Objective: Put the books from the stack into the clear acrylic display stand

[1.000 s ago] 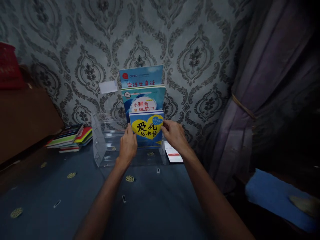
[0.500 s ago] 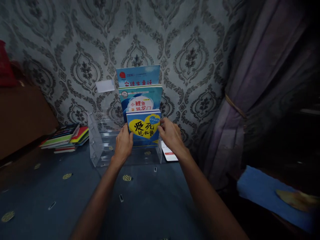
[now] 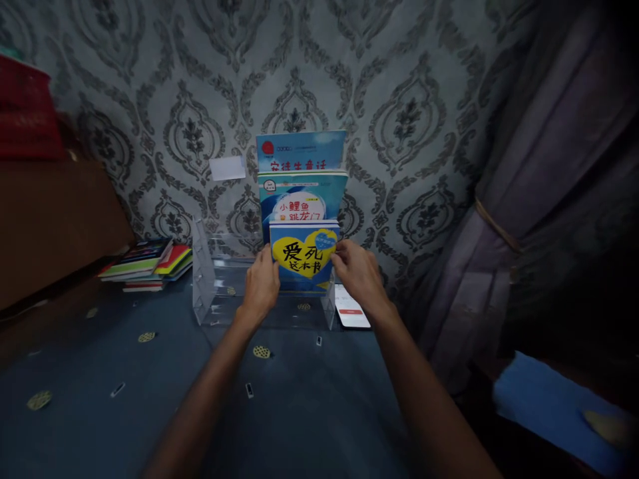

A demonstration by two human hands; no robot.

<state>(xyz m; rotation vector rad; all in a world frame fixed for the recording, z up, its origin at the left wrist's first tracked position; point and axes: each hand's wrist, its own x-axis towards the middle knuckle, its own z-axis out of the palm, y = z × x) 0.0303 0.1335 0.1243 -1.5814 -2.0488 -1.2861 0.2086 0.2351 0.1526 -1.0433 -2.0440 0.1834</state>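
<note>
A blue book with a yellow heart (image 3: pixel 303 256) stands upright in the front part of a clear tiered display stand (image 3: pixel 239 309). My left hand (image 3: pixel 262 283) grips its left edge, thumb at the front cover. At the right edge, my right hand (image 3: pixel 360 274) pinches the same book. Behind it rises a teal picture book (image 3: pixel 302 189), and farther back a light blue book (image 3: pixel 302 141), each partly covered by the one in front. Both books lean back on the higher tiers at the stand's right side.
Several colourful books (image 3: pixel 144 263) lie piled to the left, by a brown box (image 3: pixel 60 219) with a red bag (image 3: pixel 30 110) on top. A lit phone (image 3: pixel 353 309) touches the stand's right end. A curtain (image 3: pixel 449 279) hangs at right, near a blue cloth (image 3: pixel 554 412).
The view has swung slightly left, so everything sits farther right in the picture. Both hands keep their hold on the front book, which stays in about the same place in the stand.
</note>
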